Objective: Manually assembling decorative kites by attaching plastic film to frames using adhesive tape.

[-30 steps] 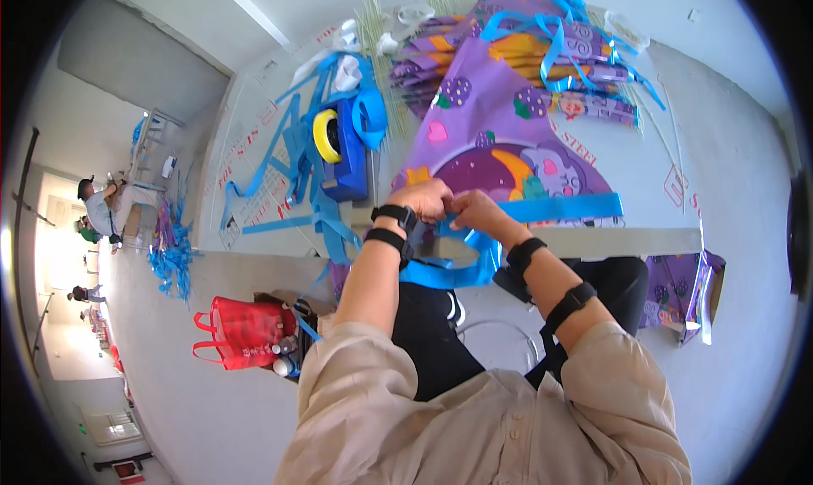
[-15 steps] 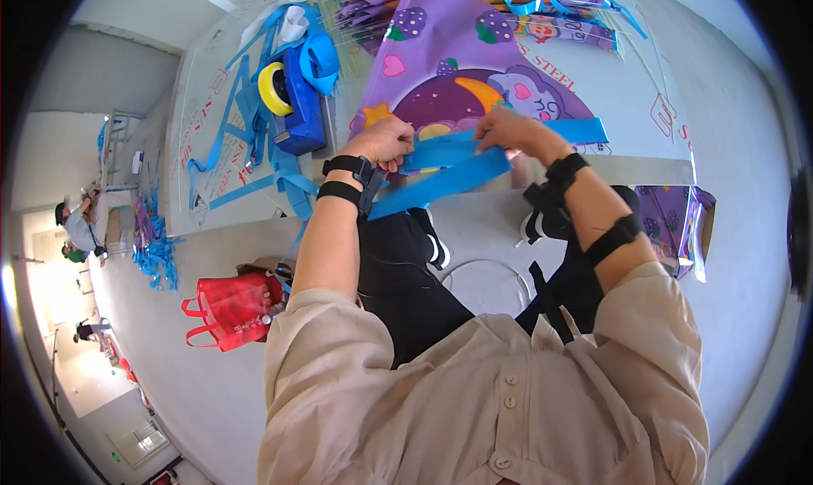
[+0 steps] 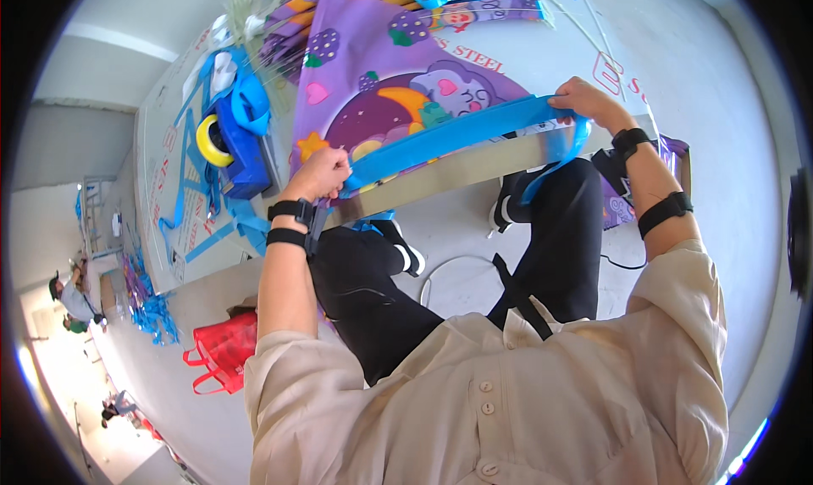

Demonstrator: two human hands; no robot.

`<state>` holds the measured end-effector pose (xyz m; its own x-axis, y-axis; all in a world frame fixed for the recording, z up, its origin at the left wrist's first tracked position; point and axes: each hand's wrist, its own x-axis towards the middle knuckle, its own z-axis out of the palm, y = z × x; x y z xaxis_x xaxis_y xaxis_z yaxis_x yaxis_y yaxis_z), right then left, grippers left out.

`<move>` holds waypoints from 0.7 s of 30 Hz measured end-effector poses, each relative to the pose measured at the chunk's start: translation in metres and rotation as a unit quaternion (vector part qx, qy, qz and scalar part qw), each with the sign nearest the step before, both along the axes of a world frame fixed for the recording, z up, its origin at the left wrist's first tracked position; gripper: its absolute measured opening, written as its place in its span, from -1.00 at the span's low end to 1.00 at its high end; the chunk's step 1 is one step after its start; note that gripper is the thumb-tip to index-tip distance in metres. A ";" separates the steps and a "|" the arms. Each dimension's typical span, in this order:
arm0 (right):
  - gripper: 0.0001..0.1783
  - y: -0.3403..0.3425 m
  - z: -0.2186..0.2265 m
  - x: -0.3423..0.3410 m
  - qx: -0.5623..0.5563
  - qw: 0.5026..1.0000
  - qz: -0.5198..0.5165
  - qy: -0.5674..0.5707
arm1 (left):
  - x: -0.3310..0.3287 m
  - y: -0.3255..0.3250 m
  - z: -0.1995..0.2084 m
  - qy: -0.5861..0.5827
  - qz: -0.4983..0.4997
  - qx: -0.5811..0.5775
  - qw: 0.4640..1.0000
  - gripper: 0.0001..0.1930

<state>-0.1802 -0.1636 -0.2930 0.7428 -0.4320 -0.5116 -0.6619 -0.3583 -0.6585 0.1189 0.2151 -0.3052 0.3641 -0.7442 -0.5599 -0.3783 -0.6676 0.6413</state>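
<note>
Person seated at the table edge (image 3: 474, 170), both hands up on a long blue strap (image 3: 461, 133) stretched taut btwn them. Left hand (image 3: 320, 173) sits at the strap's left end, fingers curled shut, pinching the strap w/ knuckles facing the camera; fingertips themselves hidden, so exact pinch can't be made out. Right hand (image 3: 584, 104) at the far right end, fingers closed over the strap, w/ the strap's tail looping down off the table edge just below that hand, in front of the dark trouser leg. Strap runs on a slant, lower at left, higher at right, lying along the bottom hem of a purple printed bag (image 3: 398, 78) w/ a moon-and-bear picture, flat on the tabletop. Both wrists wear black bands, left forearm has two. Behind the bag, toward the far edge, a pile of more purple bags (image 3: 406, 2) w/ blue straps. Left of the bag, a blue tape dispenser (image 3: 241, 142) w/ a yellow roll (image 3: 212, 139) on its side, loose blue straps (image 3: 190, 197) scattered near it. Down on the floor at left, a red bag (image 3: 222, 349). Other ppl small and far off at the left rim, too small to detail.
</note>
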 end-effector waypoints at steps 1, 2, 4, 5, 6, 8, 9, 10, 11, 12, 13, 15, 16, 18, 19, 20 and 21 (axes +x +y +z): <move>-0.71 -0.001 -0.006 -0.001 -0.001 1.000 -0.006 0.001 | 0.000 0.002 0.000 0.001 -0.006 -0.001 1.000 -0.85; -0.70 -0.002 -0.012 -0.001 -0.076 0.997 -0.012 0.001 | 0.001 0.004 0.000 -0.004 0.002 0.000 1.000 -0.86; -0.68 0.000 -0.024 -0.001 -0.194 0.980 -0.029 0.009 | -0.003 0.001 0.002 -0.018 0.009 0.011 1.000 -0.88; -0.68 0.001 -0.028 -0.003 -0.196 0.980 -0.035 0.012 | -0.005 -0.001 0.002 -0.017 0.003 0.010 1.000 -0.88; -0.70 0.009 -0.031 -0.003 -0.268 0.962 -0.052 0.000 | -0.004 0.000 0.003 -0.024 0.004 0.015 1.000 -0.87; -0.73 0.025 -0.022 0.008 -0.306 0.949 -0.070 0.005 | -0.004 0.004 0.003 -0.036 0.012 0.024 0.999 -0.87; -0.73 0.026 -0.020 0.009 -0.307 0.949 -0.073 0.006 | -0.004 0.003 0.004 -0.035 0.009 0.023 0.999 -0.87; -0.73 0.025 -0.019 0.010 -0.318 0.945 -0.072 0.001 | -0.005 0.003 0.005 -0.032 0.013 0.021 0.999 -0.87; -0.72 0.025 -0.018 0.011 -0.329 0.942 -0.070 -0.004 | -0.005 0.003 0.005 -0.030 0.018 0.019 0.999 -0.87; -0.76 0.023 -0.020 0.011 -0.339 0.937 -0.078 -0.026 | -0.007 0.000 0.006 -0.027 0.015 0.018 0.999 -0.87; -0.76 0.022 -0.022 0.011 -0.340 0.937 -0.079 -0.023 | -0.009 -0.002 0.008 -0.033 0.018 0.016 0.999 -0.88; -0.85 0.019 -0.027 0.012 -0.262 0.954 -0.096 -0.110 | -0.012 -0.004 0.009 -0.037 0.022 0.014 0.999 -0.88; -0.85 0.016 -0.028 0.013 -0.263 0.954 -0.095 -0.109 | -0.011 -0.003 0.008 -0.045 0.019 0.018 0.999 -0.88; -0.92 0.010 -0.029 0.014 0.049 0.953 -0.150 -0.258 | -0.011 -0.002 0.007 -0.052 0.018 0.020 0.998 -0.87; -0.92 0.008 -0.028 0.013 0.048 0.954 -0.148 -0.257 | -0.010 -0.001 0.007 -0.052 0.014 0.015 0.998 -0.87; -0.90 0.005 -0.026 0.011 0.144 0.934 -0.157 -0.286 | -0.010 0.000 0.006 -0.052 0.009 0.009 0.999 -0.87; -0.86 0.004 -0.024 0.011 0.238 0.905 -0.164 -0.312 | -0.010 0.000 0.006 -0.051 0.010 0.008 0.999 -0.87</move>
<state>-0.1691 -0.1599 -0.3166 0.8233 -0.5224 -0.2221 -0.1262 0.2130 -0.9689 0.1091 0.2153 -0.2995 0.4346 -0.7276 -0.5307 -0.4272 -0.6853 0.5898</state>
